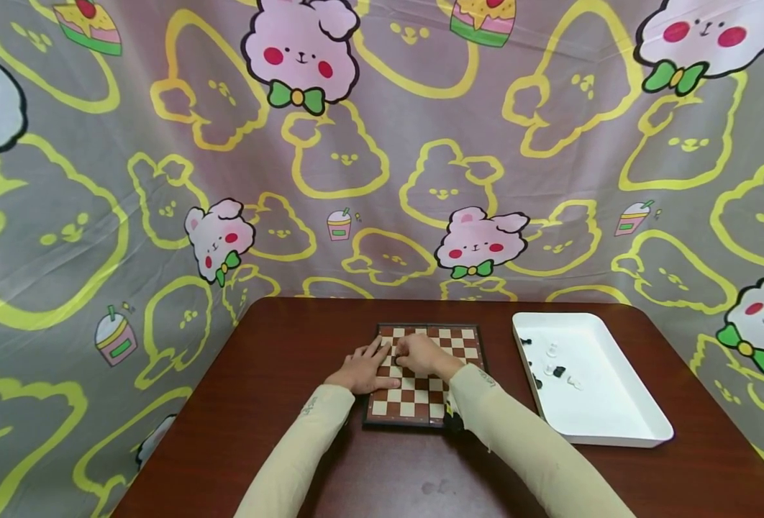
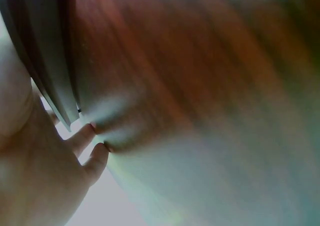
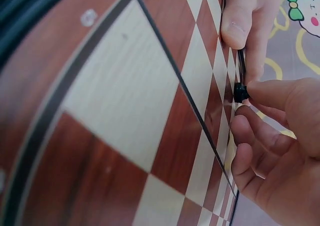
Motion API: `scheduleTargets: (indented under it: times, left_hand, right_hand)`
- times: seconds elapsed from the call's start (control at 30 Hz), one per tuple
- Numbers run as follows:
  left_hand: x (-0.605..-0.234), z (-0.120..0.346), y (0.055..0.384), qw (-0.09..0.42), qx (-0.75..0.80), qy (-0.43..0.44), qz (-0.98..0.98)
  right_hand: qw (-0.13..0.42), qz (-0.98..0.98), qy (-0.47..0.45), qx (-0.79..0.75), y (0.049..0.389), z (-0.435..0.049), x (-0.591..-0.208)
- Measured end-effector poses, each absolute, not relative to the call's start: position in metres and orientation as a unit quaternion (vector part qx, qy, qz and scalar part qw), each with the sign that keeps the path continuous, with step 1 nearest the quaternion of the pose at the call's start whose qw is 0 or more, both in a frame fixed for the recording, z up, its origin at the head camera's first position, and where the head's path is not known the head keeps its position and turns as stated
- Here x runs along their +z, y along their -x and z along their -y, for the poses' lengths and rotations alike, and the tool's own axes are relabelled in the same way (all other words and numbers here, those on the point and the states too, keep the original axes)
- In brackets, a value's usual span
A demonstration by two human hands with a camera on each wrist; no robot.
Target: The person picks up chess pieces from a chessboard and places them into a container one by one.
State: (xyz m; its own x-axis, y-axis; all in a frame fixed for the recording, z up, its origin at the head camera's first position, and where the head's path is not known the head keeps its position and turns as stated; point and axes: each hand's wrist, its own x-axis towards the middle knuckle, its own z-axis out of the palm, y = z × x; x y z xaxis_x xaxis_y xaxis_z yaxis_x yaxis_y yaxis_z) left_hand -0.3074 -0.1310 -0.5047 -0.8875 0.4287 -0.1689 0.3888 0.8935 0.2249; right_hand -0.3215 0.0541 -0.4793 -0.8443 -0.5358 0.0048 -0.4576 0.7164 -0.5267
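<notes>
A brown and cream chessboard [image 1: 408,409] with a dark rim lies on the table. My left hand [image 1: 364,370] rests on its left side, fingers straight and spread, the thumb reaching inward over the squares. In the left wrist view two fingertips of that left hand [image 2: 45,171] touch the reddish tabletop beside the board's dark edge. Over the left half of the board, my right hand [image 1: 421,354] pinches a small black chess piece. The right wrist view shows this chess piece [image 3: 241,92] at the thumb and fingertips of the right hand [image 3: 285,146], close over the squares.
Right of the board stands a white tray [image 1: 615,403]. Several small black pieces and pale pieces [image 1: 574,383] lie along its left side. The dark red-brown table [image 1: 278,360] ends at a patterned curtain [image 1: 382,180] behind and at both sides.
</notes>
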Motion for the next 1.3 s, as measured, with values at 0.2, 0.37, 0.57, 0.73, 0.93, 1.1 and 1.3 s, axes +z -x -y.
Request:
scheduleTargets:
  times: [0.2, 0.37, 0.57, 0.73, 0.93, 1.1, 1.3]
  left_hand:
    - [-0.505, 0.129, 0.308, 0.109, 0.094, -0.205, -0.968]
    - [-0.508, 0.128, 0.309, 0.107, 0.097, -0.201, -0.969]
    - [-0.507, 0.129, 0.308, 0.117, 0.113, -0.203, -0.966]
    - [-0.503, 0.129, 0.307, 0.118, 0.115, -0.206, -0.965]
    - [-0.504, 0.129, 0.308, 0.123, 0.121, -0.204, -0.964]
    - [-0.508, 0.13, 0.312, 0.125, 0.122, -0.205, -0.963]
    - [-0.508, 0.13, 0.31, 0.12, 0.122, -0.208, -0.963]
  right_hand:
    - [0.083, -0.919, 0.265, -0.279, 0.317, -0.069, -0.478]
    - [0.077, -0.921, 0.261, -0.279, 0.314, -0.089, -0.475]
    - [0.056, -0.926, 0.256, -0.272, 0.305, -0.117, -0.462]
    - [0.04, -0.929, 0.251, -0.271, 0.299, -0.144, -0.444]
    - [0.022, -0.924, 0.261, -0.279, 0.292, -0.178, -0.425]
    - [-0.001, -0.931, 0.251, -0.265, 0.289, -0.207, -0.419]
    - [-0.006, -0.939, 0.216, -0.269, 0.288, -0.242, -0.419]
